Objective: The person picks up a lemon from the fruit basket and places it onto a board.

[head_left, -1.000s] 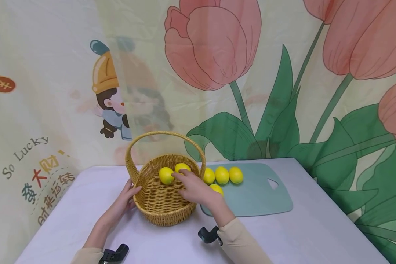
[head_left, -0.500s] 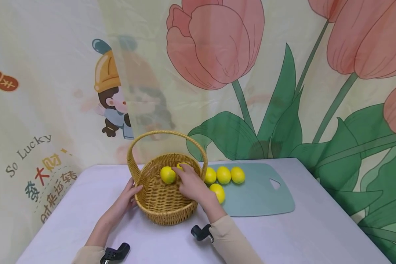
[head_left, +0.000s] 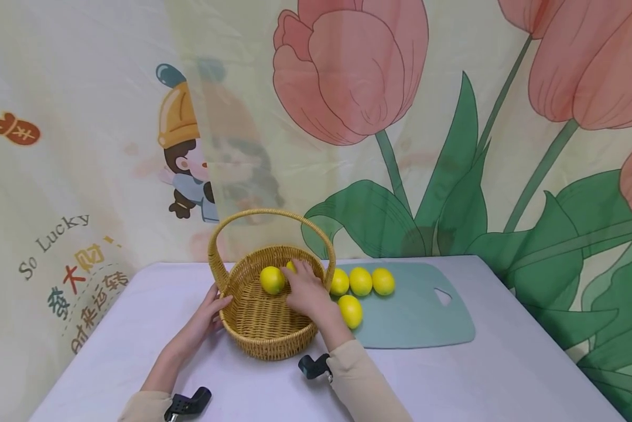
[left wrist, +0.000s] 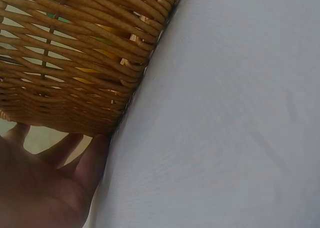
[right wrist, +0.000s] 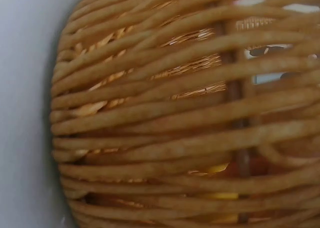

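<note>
A woven wicker basket (head_left: 263,349) with a tall arched handle (head_left: 265,211) stands upright on the white table. At its left side my left hand (head_left: 205,316) rests, thumb near the rim and fingers spread against the outer wall; the left wrist view shows those fingertips (left wrist: 97,148) touching the weave. My right hand (head_left: 307,293) reaches over the right rim into the basket, fingers curled over a yellow lemon (head_left: 290,266) that it mostly hides. Left of it inside lies another lemon (head_left: 272,280). Through the weave in the right wrist view, slivers of yellow show; the hand itself is hidden there.
A grey-green cutting board (head_left: 416,316) lies right of the basket, partly behind it. Several lemons (head_left: 361,282) form a row at its back left, with one lemon (head_left: 350,311) in front. A printed cloth (head_left: 347,164) hangs behind the white table (head_left: 453,387).
My right hand has moved further into the basket and over the back lemon, covering more of it. My left hand stays at the basket's side. The whole view has shifted slightly.
</note>
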`<control>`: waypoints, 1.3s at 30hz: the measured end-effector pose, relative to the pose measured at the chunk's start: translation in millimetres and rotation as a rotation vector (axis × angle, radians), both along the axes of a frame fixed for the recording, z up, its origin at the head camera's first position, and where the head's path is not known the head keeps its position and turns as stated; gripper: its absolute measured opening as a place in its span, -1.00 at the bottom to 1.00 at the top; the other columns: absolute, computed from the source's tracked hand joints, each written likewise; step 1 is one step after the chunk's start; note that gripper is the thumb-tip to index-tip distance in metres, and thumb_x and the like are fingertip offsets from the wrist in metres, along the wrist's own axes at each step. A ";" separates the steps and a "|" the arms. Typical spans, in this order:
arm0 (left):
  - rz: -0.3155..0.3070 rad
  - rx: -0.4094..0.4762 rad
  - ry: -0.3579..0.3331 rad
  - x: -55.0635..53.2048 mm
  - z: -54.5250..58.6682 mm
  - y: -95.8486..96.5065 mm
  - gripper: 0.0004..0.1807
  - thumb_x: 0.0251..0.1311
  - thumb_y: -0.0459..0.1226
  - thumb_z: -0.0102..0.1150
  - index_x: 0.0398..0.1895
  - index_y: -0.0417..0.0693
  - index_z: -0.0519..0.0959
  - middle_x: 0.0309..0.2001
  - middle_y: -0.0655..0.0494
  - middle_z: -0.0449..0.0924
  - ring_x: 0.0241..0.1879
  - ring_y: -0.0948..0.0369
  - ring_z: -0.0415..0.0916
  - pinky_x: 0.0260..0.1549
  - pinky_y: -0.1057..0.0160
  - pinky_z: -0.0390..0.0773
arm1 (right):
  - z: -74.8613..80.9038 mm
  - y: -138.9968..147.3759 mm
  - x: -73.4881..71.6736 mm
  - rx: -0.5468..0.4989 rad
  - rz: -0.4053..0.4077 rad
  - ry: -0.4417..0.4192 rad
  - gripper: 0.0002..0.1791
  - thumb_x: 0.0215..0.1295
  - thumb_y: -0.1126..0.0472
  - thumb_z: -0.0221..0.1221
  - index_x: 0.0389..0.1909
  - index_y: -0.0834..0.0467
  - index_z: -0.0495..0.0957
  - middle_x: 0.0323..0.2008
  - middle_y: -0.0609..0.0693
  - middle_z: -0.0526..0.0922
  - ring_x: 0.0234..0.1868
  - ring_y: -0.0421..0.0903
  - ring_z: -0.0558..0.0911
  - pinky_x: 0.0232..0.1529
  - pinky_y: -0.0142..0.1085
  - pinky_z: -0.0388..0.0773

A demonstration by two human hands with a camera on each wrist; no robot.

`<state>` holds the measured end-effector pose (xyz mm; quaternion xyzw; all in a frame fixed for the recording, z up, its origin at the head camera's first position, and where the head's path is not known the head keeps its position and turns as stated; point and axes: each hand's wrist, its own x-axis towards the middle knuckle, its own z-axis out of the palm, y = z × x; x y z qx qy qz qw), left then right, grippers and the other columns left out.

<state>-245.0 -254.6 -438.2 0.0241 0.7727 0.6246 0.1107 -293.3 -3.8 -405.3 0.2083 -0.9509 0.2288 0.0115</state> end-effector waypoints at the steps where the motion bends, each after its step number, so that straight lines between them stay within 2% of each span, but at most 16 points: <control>1: 0.001 -0.001 -0.004 0.1 -0.3 0.2 -0.13 0.48 0.11 -0.21 0.58 0.32 -0.50 0.62 -0.15 -0.26 0.56 -0.17 -0.06 0.49 -0.21 0.03 | -0.5 -0.2 0.5 0.017 -0.002 0.006 -0.22 0.16 0.41 0.11 0.47 0.00 0.30 0.57 0.10 0.08 0.59 0.13 0.05 0.43 0.10 0.30; 6: 0.005 -0.002 -0.012 0.7 -1.6 1.6 -0.14 0.47 0.11 -0.22 0.59 0.33 -0.48 0.62 -0.13 -0.23 0.56 -0.17 -0.06 0.48 -0.21 0.05 | -2.9 -1.6 2.5 0.112 -0.025 0.060 -0.26 0.17 0.33 0.21 0.43 -0.03 0.35 0.54 0.08 0.15 0.51 0.11 0.17 0.24 0.04 0.50; 12: 0.004 -0.012 -0.009 0.6 -1.9 2.1 -0.14 0.47 0.12 -0.22 0.58 0.35 -0.49 0.62 -0.11 -0.24 0.56 -0.15 -0.07 0.49 -0.20 0.05 | -4.7 -2.5 2.5 0.187 -0.042 0.120 -0.32 0.19 0.27 0.24 0.38 -0.03 0.41 0.48 0.06 0.23 0.38 0.11 0.29 0.01 -0.06 0.60; 17: 0.007 -0.012 -0.011 -0.2 -1.3 2.4 -0.14 0.47 0.12 -0.22 0.59 0.33 -0.48 0.61 -0.12 -0.21 0.56 -0.14 -0.03 0.49 -0.19 0.07 | -4.9 -2.4 2.1 0.185 -0.063 0.147 -0.37 0.19 0.27 0.25 0.34 0.02 0.44 0.41 0.07 0.31 0.25 0.13 0.39 -0.10 -0.14 0.60; 22: 0.001 0.003 -0.010 -0.8 -1.6 2.5 -0.14 0.48 0.10 -0.22 0.59 0.31 -0.49 0.61 -0.14 -0.22 0.55 -0.15 -0.02 0.49 -0.18 0.07 | -4.9 -1.8 2.6 0.163 -0.081 0.134 -0.37 0.19 0.27 0.26 0.34 0.04 0.45 0.32 0.09 0.37 0.10 0.09 0.44 -0.22 -0.18 0.55; 25: 0.000 0.002 -0.012 -1.2 -2.3 2.2 -0.13 0.48 0.11 -0.22 0.58 0.31 -0.50 0.61 -0.14 -0.23 0.56 -0.15 -0.03 0.49 -0.18 0.06 | -4.6 -0.7 3.9 0.161 -0.081 0.121 -0.36 0.18 0.26 0.27 0.34 0.07 0.45 0.28 0.11 0.39 0.04 0.07 0.47 -0.21 -0.18 0.54; 34: 0.001 -0.005 -0.007 -1.5 -2.7 2.6 -0.14 0.48 0.11 -0.22 0.59 0.32 -0.49 0.62 -0.13 -0.23 0.56 -0.15 -0.03 0.49 -0.19 0.05 | -1.3 3.3 9.2 0.146 -0.044 0.096 -0.38 0.17 0.25 0.26 0.31 0.14 0.46 0.20 0.15 0.51 0.06 0.08 0.55 0.10 -0.10 0.55; 36: 0.000 -0.002 -0.006 -1.2 -2.2 2.2 -0.14 0.48 0.10 -0.22 0.58 0.31 -0.49 0.61 -0.14 -0.23 0.56 -0.15 -0.03 0.49 -0.19 0.05 | 0.3 3.9 10.1 0.142 -0.030 0.080 -0.38 0.16 0.26 0.27 0.31 0.14 0.46 0.16 0.14 0.55 0.01 0.06 0.56 0.07 -0.11 0.55; 39: 0.006 -0.007 -0.011 -0.8 -1.3 1.4 -0.13 0.47 0.11 -0.21 0.58 0.33 -0.50 0.61 -0.14 -0.24 0.56 -0.15 -0.03 0.50 -0.19 0.03 | 2.3 4.6 11.6 0.133 0.002 0.059 -0.40 0.14 0.27 0.28 0.27 0.10 0.48 -0.06 0.06 0.62 -0.21 -0.04 0.53 -0.18 -0.21 0.52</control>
